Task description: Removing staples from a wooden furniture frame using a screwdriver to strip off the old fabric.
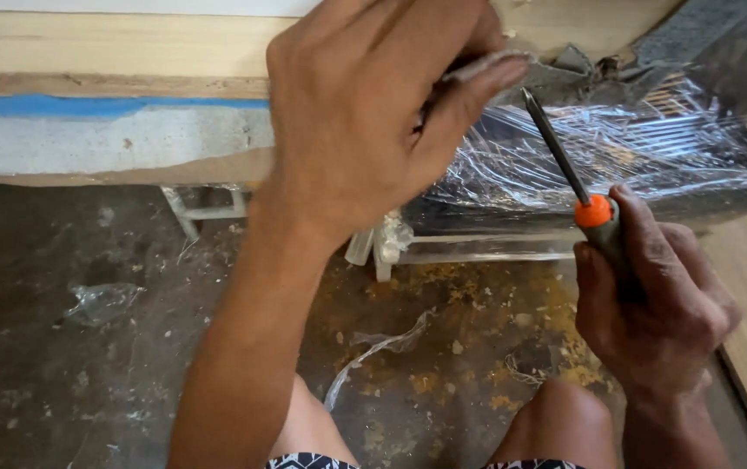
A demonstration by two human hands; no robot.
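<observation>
Holding a screwdriver (584,195) with an orange collar in your right hand (656,308) — fist clenched around the handle, metal shaft angled up and left, its tip near the plastic-wrapped panel (617,148). Your left hand (365,122) is raised in front of that panel, fingers curled and pinched on something small and pale at the fingertips (486,69); cannot tell what it is. Wrapped piece sits on white frame legs (382,252) above the dirty floor (69,347), against a wooden board (113,43) with a blue strip (87,106).

Judged step: you look to be setting a small fastener or peeling at the wrap edge, with the driver standing by. Next move calls for bringing the tip squarely to whatever the left hand steadies — shaft in line, not slanted, and fingers kept off the tip. Scraps of clear plastic (373,347) lie on the floor between your knees.
</observation>
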